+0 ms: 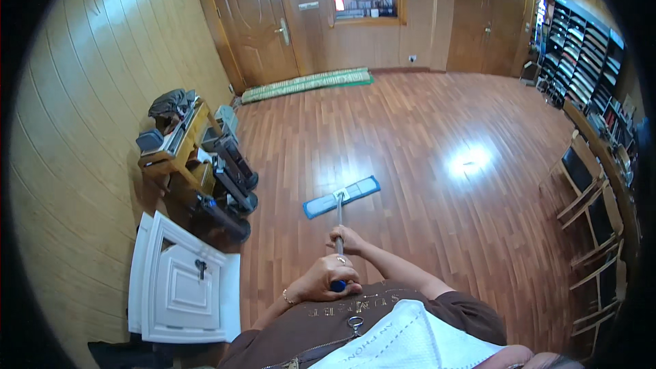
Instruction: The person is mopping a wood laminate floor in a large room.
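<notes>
You hold the flat mop (342, 195) with 2 hands spaced along its pole (339, 217), probably so 1 anchors the top while the other steers. Its blue pad (318, 206) lies on the wood-plank floor (417, 219), nearer the left edge, where a white cabinet (181, 294) stands. A rolled mat (307, 85) rests along the far edge, perhaps kept aside. Your left hand (326, 279) curls around the blue-tipped end by your brown shirt (301, 331); your right hand (348, 239) wraps lower down, its forearm stretched forward.

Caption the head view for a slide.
Left hand and right hand grip a flat mop on the brown plank floor.
</notes>
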Tool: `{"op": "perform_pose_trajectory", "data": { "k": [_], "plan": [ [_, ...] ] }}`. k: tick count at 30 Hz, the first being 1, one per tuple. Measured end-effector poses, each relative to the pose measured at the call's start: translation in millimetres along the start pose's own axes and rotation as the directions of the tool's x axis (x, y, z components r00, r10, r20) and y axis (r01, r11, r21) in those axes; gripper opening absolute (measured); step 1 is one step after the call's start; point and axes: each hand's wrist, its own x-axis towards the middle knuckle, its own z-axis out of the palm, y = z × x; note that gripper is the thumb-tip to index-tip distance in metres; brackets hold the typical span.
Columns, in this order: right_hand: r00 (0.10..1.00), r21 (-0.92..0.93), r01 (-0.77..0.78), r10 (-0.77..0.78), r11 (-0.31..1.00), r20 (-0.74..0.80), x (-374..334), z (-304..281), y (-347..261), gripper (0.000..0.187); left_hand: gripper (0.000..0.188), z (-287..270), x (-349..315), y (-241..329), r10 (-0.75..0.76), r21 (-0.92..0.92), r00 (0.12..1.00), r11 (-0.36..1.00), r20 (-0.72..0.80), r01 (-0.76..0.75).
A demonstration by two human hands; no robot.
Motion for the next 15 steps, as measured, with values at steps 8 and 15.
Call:
{"op": "perform_pose_trajectory", "data": {
  "k": [8,15],
  "plan": [
    [0.998,-0.023,-0.061,0.062,0.998,0.028,97,-8,77,0.031,0.013,-75,29,-95,0.026,-0.028,0.999,0.999,0.045,-0.025],
    [0.994,-0.044,-0.105,0.104,0.994,-0.015,147,-23,96,0.033,0.011,-128,57,-136,0.091,0.027,0.993,0.995,0.076,-0.093]
  ]
}}
